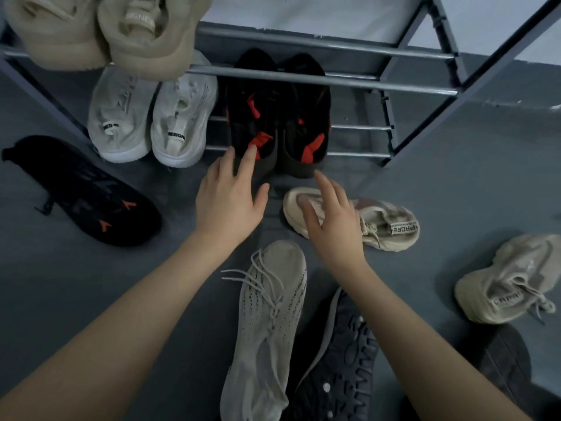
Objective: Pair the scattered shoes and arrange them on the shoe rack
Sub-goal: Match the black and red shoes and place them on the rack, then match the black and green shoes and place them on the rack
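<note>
A pair of black shoes with red accents (277, 117) stands side by side on the lowest shelf of the grey metal shoe rack (334, 82). My left hand (229, 196) has straight fingers touching the heel of the left black shoe. My right hand (329, 212) hovers open just below the right black shoe's heel, above a beige sneaker (382, 221) lying on the floor. A white pair (151, 117) sits on the same shelf to the left. A tan pair (106, 28) rests on the shelf above.
On the grey floor lie a black shoe with orange marks (82, 191) at left, a light grey laced shoe (267, 323) between my arms, a dark shoe sole-up (340, 360) beside it, a beige sneaker (510, 278) at right, and another dark shoe (504, 360).
</note>
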Motion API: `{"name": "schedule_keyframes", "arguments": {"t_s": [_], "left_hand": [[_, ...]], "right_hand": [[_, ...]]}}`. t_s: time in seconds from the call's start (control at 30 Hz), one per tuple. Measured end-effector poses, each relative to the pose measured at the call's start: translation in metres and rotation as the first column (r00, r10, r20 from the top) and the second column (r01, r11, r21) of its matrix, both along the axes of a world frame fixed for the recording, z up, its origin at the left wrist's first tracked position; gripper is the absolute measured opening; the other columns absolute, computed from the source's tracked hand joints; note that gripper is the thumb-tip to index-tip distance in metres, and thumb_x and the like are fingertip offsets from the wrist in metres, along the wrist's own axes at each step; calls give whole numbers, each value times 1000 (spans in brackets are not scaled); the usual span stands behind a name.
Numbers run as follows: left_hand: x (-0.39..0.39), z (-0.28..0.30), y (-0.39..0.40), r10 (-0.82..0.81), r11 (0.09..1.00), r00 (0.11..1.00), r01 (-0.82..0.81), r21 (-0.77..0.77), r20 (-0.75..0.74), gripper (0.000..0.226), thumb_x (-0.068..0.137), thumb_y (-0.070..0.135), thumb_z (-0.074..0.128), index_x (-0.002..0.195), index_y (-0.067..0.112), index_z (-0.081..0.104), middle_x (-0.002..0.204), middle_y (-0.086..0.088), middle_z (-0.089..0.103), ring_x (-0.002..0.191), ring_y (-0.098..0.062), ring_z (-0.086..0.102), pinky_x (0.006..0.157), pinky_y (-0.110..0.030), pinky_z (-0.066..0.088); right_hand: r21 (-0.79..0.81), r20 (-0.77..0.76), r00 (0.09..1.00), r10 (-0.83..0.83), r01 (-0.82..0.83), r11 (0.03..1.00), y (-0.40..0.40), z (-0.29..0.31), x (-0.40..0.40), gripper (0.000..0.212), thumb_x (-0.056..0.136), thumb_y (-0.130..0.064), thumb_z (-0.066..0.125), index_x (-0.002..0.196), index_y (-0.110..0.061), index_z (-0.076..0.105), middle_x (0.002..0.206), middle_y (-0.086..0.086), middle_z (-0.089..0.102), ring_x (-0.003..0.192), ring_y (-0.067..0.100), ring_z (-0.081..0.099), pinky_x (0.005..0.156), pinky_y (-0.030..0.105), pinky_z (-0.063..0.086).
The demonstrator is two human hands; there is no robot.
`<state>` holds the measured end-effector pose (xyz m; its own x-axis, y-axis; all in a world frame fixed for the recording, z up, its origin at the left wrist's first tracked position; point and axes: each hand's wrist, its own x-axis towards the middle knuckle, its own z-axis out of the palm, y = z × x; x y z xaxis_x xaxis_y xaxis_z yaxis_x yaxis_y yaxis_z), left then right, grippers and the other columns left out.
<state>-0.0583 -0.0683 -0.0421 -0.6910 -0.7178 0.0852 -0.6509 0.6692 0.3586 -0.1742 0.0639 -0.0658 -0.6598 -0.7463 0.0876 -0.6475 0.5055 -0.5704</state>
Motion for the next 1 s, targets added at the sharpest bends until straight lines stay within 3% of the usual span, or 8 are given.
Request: {"name": "schedule_keyframes", "arguments": {"t_s": [0.2, 0.33, 0.5, 0.6, 0.67, 0.8, 0.9, 1.0], "left_hand": [[53, 20, 47, -101, 991, 992, 107, 82, -80, 59, 87, 43, 36, 136, 10, 43, 128, -16, 53, 118, -34, 50, 96, -47, 42], [85, 27, 94, -111, 977, 993, 117, 180, -44, 63, 85, 48, 39, 137, 15, 40, 127, -10, 54, 112, -30, 52, 91, -42, 43], [111, 13, 154, -146, 933, 960, 54, 356, 238, 75, 85, 58, 44, 146, 30, 11, 147, -9, 28, 127, -33, 35, 102, -42, 33], [114, -2, 176, -144, 904, 917, -30, 425, 371, 88, 79, 70, 43, 146, 35, -3, 152, -17, 7, 131, -40, 28, 104, -46, 29], [112, -10, 184, -118, 887, 909, -84, 454, 400, 95, 76, 71, 47, 145, 37, -8, 152, -20, -1, 129, -44, 30, 104, -47, 30], [111, -18, 189, -58, 905, 932, -102, 412, 358, 95, 76, 63, 56, 146, 35, -2, 149, -21, 7, 124, -42, 36, 98, -47, 38], [111, -17, 187, -19, 895, 951, -121, 429, 308, 90, 75, 55, 60, 144, 35, 7, 146, -17, 18, 123, -39, 38, 95, -47, 41], [112, -13, 179, 18, 906, 979, -101, 411, 201, 84, 75, 48, 61, 143, 38, 14, 144, -11, 26, 120, -35, 43, 91, -46, 44]], "right_hand": [[-14, 101, 994, 30, -29, 999, 63, 16, 41, 50, 93, -41, 42, 138, -20, 41, 135, 1, 50, 123, 22, 47, 100, 47, 40], [76, 111, 994, 18, -26, 997, 101, 22, 70, 46, 94, -38, 48, 136, -21, 45, 134, 1, 52, 117, 25, 49, 97, 41, 39], [280, -10, 998, -59, 59, 958, 147, 12, 94, 53, 88, -41, 59, 137, -24, 45, 145, 8, 40, 125, 37, 42, 99, 51, 34], [460, -33, 984, -174, 169, 871, 167, 4, 96, 72, 84, -59, 53, 146, -36, 24, 156, 14, 12, 133, 40, 26, 105, 52, 24], [503, 10, 967, -253, 214, 837, 172, 1, 96, 79, 82, -66, 49, 147, -39, 12, 156, 15, 3, 131, 41, 29, 104, 51, 27], [485, 45, 958, -285, 228, 844, 164, -4, 100, 87, 79, -68, 52, 147, -38, 7, 155, 21, 0, 126, 43, 35, 103, 49, 30], [441, 99, 937, -335, 260, 859, 151, -2, 97, 86, 80, -54, 62, 147, -35, 11, 153, 22, 2, 125, 45, 32, 105, 48, 28], [268, 216, 937, -273, 212, 940, 148, 1, 92, 79, 82, -40, 65, 145, -38, 18, 155, 13, 6, 131, 40, 29, 105, 47, 33]]}}
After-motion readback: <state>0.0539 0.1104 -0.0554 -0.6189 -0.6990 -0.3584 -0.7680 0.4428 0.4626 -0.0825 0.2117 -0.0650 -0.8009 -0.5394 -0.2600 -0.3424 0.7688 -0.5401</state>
